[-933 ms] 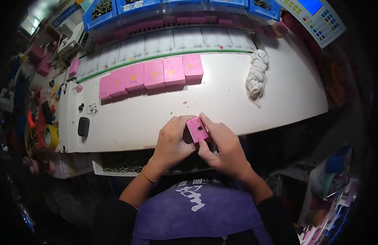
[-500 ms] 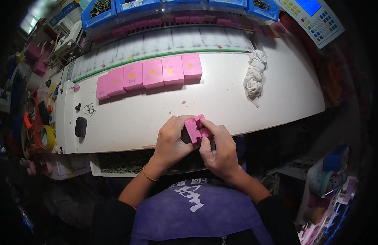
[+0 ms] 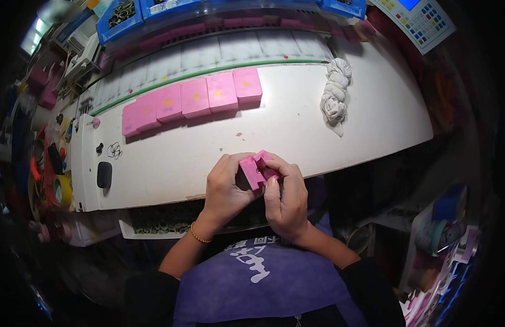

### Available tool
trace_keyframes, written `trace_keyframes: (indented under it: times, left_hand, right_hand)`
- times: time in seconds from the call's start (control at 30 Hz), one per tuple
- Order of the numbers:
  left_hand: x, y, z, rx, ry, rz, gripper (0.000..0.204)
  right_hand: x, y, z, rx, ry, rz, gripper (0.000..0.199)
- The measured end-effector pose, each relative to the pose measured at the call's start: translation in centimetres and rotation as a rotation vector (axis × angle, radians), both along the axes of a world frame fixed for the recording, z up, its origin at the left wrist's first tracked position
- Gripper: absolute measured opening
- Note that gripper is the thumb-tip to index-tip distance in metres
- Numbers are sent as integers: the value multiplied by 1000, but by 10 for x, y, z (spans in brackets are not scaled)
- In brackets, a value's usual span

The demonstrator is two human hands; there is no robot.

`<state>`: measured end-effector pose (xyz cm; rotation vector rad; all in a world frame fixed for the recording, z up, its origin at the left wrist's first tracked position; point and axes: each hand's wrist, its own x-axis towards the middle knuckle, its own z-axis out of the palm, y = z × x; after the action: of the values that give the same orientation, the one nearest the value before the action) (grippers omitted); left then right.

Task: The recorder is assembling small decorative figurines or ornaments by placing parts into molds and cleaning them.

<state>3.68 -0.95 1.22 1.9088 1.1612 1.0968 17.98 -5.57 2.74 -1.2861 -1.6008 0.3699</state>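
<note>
Just over the table's near edge, both hands hold a pink rubber mold point(image 3: 252, 173) with notches and a gap between its parts. My left hand point(image 3: 224, 185) is closed around its left side, with most of the fingers hidden behind it. On the other side, my right hand point(image 3: 288, 201) pinches the smaller right part between thumb and fingers. Whether anything lies inside the gap cannot be made out. Farther back on the white table point(image 3: 285, 131) stands a row of several similar pink blocks point(image 3: 195, 99), closed and marked with yellow spots.
A twisted white cloth point(image 3: 335, 95) lies at the right. Blue bins point(image 3: 119, 32) line the back, with a keypad device point(image 3: 424, 27) at the far right. A black oval object point(image 3: 104, 174) sits at the left; below the table edge is a tray point(image 3: 126, 231) of greenish rings.
The whole view has shifted a little, so the table's things appear farther left. The mold is tilted slightly differently, and both hands keep their hold on it.
</note>
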Motion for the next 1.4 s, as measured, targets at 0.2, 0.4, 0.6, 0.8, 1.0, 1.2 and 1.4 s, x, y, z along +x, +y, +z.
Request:
trace_keyframes:
  times: [0.2,0.4,0.6,0.8,1.0,1.2,1.4]
  left_hand:
    - [-1,-2,-1,-57,22,19,55]
    - [-4,-2,0,-137,25,-15,57]
    - [-5,2,0,-128,70,-51,53]
    - [-6,-1,-4,-192,40,-25,58]
    - [-4,-3,8,-213,38,-25,59]
    - [-5,2,34,28,300,-64,66]
    - [-13,-10,9,-181,-129,-40,49]
  right_hand:
    - [4,2,-2,16,-15,34,28]
    - [18,-1,-9,-244,300,196,47]
    - [16,2,-20,-238,766,221,45]
    - [30,9,-1,-148,346,232,34]
    - [29,17,29,97,-18,226,26]
    - [25,29,24,-248,514,497,23]
    - [43,38,26,-384,446,399,28]
